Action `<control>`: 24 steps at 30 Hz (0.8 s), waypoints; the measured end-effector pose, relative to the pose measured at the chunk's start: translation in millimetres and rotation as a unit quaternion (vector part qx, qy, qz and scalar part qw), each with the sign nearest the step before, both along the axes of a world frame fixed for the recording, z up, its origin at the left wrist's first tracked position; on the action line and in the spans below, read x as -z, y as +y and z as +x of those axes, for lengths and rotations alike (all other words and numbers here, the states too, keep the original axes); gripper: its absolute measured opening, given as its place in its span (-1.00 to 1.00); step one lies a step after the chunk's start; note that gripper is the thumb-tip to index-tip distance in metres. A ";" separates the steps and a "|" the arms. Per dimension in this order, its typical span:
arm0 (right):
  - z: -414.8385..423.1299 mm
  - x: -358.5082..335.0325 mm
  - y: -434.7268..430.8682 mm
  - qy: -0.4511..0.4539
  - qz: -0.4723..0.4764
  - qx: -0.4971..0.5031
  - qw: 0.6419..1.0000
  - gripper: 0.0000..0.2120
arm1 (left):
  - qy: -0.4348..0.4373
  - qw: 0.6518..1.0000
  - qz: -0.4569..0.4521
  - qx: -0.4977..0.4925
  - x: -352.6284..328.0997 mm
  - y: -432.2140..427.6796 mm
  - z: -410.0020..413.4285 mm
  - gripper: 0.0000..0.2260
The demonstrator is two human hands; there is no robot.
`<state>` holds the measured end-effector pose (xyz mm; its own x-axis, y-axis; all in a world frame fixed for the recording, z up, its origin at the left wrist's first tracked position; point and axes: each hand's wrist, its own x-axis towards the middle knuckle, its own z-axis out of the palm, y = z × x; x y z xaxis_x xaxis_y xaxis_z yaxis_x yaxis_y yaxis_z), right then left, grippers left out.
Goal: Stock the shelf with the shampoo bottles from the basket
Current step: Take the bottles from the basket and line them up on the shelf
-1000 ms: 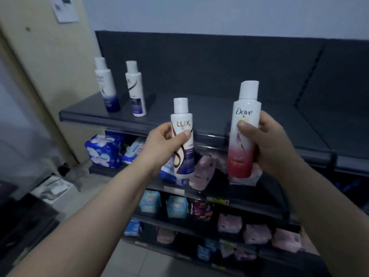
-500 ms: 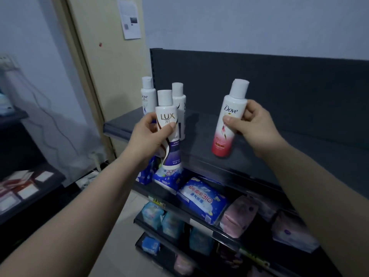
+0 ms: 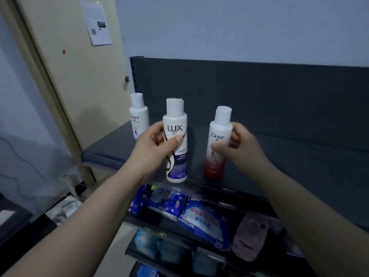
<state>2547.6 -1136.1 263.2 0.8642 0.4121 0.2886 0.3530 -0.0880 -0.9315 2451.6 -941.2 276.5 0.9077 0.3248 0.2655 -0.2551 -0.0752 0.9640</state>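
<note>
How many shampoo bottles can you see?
3. A white-and-purple Lux bottle in the left hand, a white-and-red Dove bottle in the right hand, and a white Dove bottle standing on the dark shelf. Another may hide behind the Lux one.

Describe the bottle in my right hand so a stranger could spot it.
Find the dark top shelf. Of the white-capped bottles near its left end, take the rightmost Dove, in the right hand. It alone fades to red; the Lux and other Dove show purple.
</note>
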 end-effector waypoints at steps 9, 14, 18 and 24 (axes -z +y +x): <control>-38.3 -128.9 15.1 -0.296 -0.187 0.074 0.934 -0.42 | -0.050 0.985 -0.011 0.163 -26.3 2.5 22.4 -0.68; -25.2 -170.2 47.3 -0.281 -0.243 -0.016 0.928 -0.82 | -0.089 0.977 -0.012 0.193 -50.3 -2.2 28.4 -0.68; -2.6 -204.4 33.4 -0.336 -0.195 0.068 0.919 -0.92 | -0.146 0.986 0.013 0.085 -61.1 20.2 26.9 -0.76; 29.7 -243.2 38.0 -0.271 -0.309 0.141 0.901 -0.92 | -0.180 0.981 0.055 -0.054 -48.7 50.8 29.9 -0.87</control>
<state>2577.4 -1098.1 506.4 0.7612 0.4252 0.4897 0.6236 -0.6873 -0.3725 2481.5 -890.3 325.2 0.7109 0.3656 0.6008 -0.5620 -0.2182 0.7978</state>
